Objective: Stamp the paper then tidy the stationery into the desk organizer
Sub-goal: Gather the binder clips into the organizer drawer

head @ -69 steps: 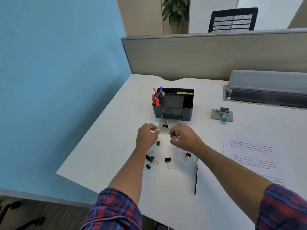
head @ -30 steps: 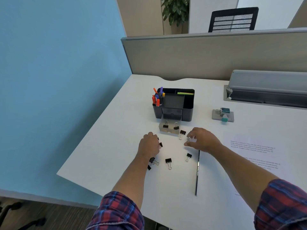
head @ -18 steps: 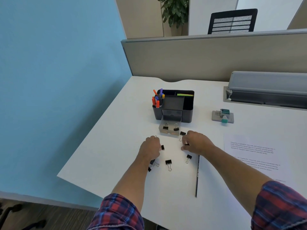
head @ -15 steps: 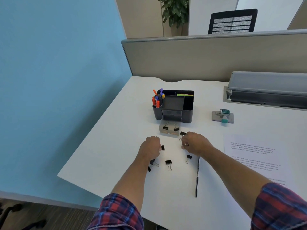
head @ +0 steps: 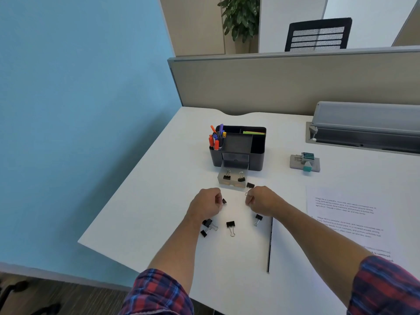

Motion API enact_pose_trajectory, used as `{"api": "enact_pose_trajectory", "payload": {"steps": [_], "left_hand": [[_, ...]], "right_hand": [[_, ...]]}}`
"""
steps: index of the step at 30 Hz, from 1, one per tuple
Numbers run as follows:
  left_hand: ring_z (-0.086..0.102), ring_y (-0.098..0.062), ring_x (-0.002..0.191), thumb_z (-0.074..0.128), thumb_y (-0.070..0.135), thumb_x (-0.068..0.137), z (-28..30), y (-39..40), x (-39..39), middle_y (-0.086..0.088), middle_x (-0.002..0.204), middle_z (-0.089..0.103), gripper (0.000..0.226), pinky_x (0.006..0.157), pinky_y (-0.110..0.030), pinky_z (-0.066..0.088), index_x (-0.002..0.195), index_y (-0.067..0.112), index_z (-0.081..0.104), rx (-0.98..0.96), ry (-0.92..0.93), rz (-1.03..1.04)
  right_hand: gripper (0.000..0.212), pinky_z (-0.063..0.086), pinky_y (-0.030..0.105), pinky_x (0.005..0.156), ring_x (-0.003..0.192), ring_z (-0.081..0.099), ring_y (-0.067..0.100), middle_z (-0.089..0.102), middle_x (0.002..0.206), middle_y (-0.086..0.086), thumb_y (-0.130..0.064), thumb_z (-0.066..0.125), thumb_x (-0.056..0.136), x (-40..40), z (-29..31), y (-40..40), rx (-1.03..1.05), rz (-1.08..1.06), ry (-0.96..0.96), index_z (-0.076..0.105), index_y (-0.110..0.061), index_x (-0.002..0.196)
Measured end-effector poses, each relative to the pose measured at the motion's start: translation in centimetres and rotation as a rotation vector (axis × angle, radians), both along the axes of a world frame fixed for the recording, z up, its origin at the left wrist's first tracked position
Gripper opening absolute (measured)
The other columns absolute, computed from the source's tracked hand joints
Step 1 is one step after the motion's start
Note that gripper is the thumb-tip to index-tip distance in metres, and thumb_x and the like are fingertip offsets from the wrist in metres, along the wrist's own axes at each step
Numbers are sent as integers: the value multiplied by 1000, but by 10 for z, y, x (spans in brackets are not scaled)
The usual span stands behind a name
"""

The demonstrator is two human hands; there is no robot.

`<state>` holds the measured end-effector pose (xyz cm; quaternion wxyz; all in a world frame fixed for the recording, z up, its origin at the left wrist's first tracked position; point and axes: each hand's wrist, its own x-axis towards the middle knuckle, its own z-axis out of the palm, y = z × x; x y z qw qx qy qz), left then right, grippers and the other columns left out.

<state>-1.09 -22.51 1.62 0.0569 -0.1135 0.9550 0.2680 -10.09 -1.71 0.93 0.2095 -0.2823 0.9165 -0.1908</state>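
My left hand (head: 205, 203) is curled on the desk, and its fingertips pinch a small black binder clip (head: 224, 201). Just right of it, my right hand (head: 262, 201) pinches the wire handle of another binder clip (head: 250, 185) lying by the drawer's front corner. The black desk organizer (head: 258, 148) stands behind, its clear drawer (head: 230, 184) pulled out with two clips inside. Several loose clips lie near my wrists, one of them (head: 230, 224) between my forearms. The stamp (head: 307, 160) sits on its grey pad. The printed paper (head: 345, 214) lies at the right.
Coloured pens (head: 216, 137) stand in the organizer's left compartment. A thin dark pen (head: 269, 244) lies lengthwise beside my right forearm. A grey cable tray (head: 363, 130) runs along the back right. The desk's left edge (head: 127, 189) drops off beside a blue wall.
A second clip now lies in the drawer. Both hands came down from the drawer to the loose clips, and the right hand moved left onto the clip by the drawer corner.
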Motion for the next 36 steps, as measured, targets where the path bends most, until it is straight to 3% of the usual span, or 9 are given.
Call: {"api": "enact_pose_trajectory", "payload": {"steps": [4, 7, 9, 12, 15, 20, 27, 33, 36], "left_hand": [[66, -6, 76, 79, 13, 80, 17, -2, -12, 10, 80, 71, 17, 65, -23, 53, 78, 25, 67, 203, 41, 25], [68, -7, 74, 82, 20, 79, 35, -2, -26, 7, 80, 74, 13, 66, -29, 58, 80, 24, 70, 410, 139, 43], [67, -6, 73, 80, 25, 80, 44, 0, -34, 8, 81, 74, 10, 67, -26, 59, 83, 25, 71, 472, 212, 95], [65, -3, 76, 75, 26, 86, 50, 7, -45, 14, 81, 71, 4, 62, -11, 48, 87, 28, 71, 396, 297, 224], [63, -7, 80, 70, 20, 92, 45, 14, -51, 11, 86, 68, 4, 62, -10, 42, 94, 23, 72, 278, 310, 277], [61, -10, 83, 69, 16, 94, 34, 22, -53, 3, 95, 71, 6, 62, -10, 38, 97, 19, 73, 165, 309, 294], [64, -13, 85, 66, 13, 96, 26, 23, -54, -2, 102, 75, 14, 68, -16, 43, 104, 16, 76, 78, 295, 256], [64, -12, 84, 64, 11, 96, 27, 21, -45, 1, 100, 75, 15, 64, -14, 46, 104, 17, 76, 130, 354, 289], [65, -13, 81, 67, 18, 95, 25, 16, -35, 4, 91, 73, 7, 61, -15, 45, 98, 17, 74, 148, 395, 368]], "right_hand": [[30, 53, 29, 85, 100, 63, 21, 70, 107, 4, 1, 53, 86, 2, 3, 1, 4, 26, 22, 76, -13, 100], [24, 51, 27, 81, 98, 62, 24, 63, 108, 8, -3, 60, 85, 1, 4, 1, 4, 32, 42, 74, -12, 101], [19, 52, 29, 79, 95, 63, 23, 65, 102, 7, -7, 68, 83, 1, 6, 2, -2, 18, 45, 76, -10, 99], [13, 49, 25, 72, 85, 65, 18, 67, 92, 1, -13, 77, 81, 0, 13, 4, -91, -6, 33, 78, -10, 94], [7, 52, 22, 71, 76, 67, 7, 71, 83, -9, -21, 81, 82, -1, 25, 7, -301, -53, -50, 78, -18, 87], [12, 59, 28, 71, 70, 70, 12, 74, 77, -3, -27, 73, 91, -6, 42, -7, -451, -226, -44, 78, -17, 95], [17, 59, 34, 88, 87, 68, 19, 74, 99, 5, -17, 69, 94, -18, 45, -30, -417, -355, 37, 76, -12, 109], [18, 52, 25, 76, 84, 64, 17, 73, 99, 5, -10, 67, 91, -23, 43, -39, -364, -368, 62, 77, -13, 106], [20, 52, 25, 78, 90, 67, 22, 73, 98, 6, -5, 60, 91, -24, 41, -36, -347, -325, 55, 77, -12, 98]]}}
